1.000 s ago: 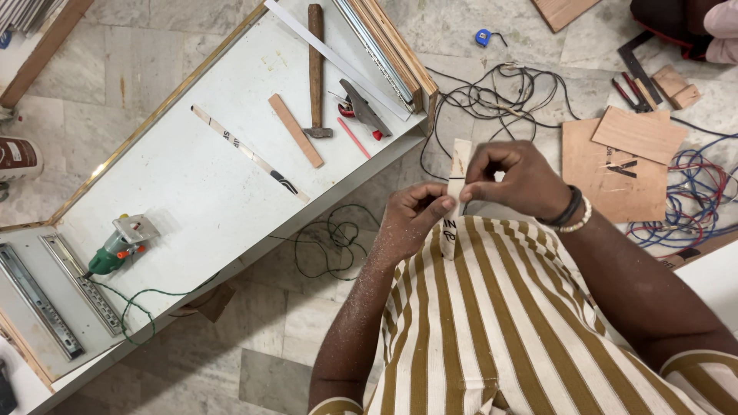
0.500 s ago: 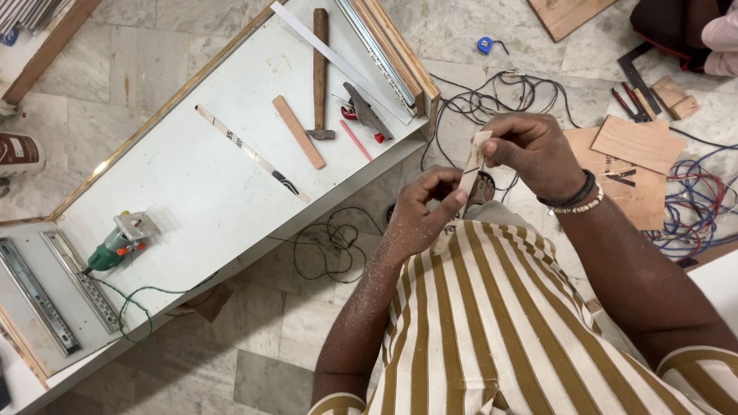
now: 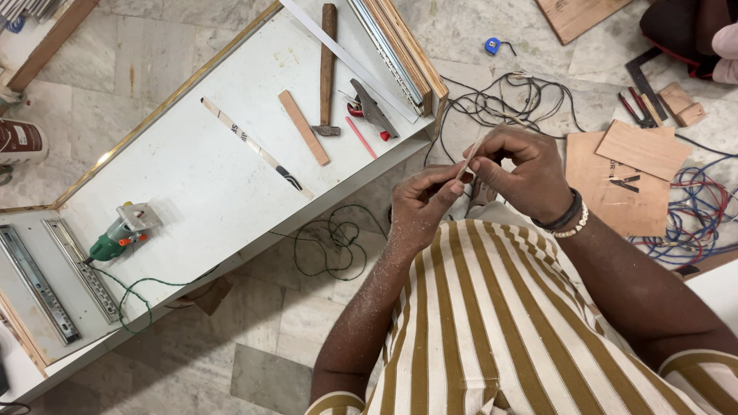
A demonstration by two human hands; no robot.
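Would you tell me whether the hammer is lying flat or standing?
Lying flat: the hammer rests lengthwise on the white panel, head nearest the person.

Brown-and-cream striped short-sleeved shirt, sawdust-flecked left forearm, black band and seemingly beaded bracelet at right wrist.

The thin pale strip shows only between the fingertips of both hands; its lower end is hidden behind the left hand, and what it is made of cannot be told. A dark object under the right hand is mostly covered. At 2 o'clock, a seated person's clothing is cut off by the edge. At 9 o'clock the brown container runs out of frame. At 12 o'clock the wooden slats are cropped.
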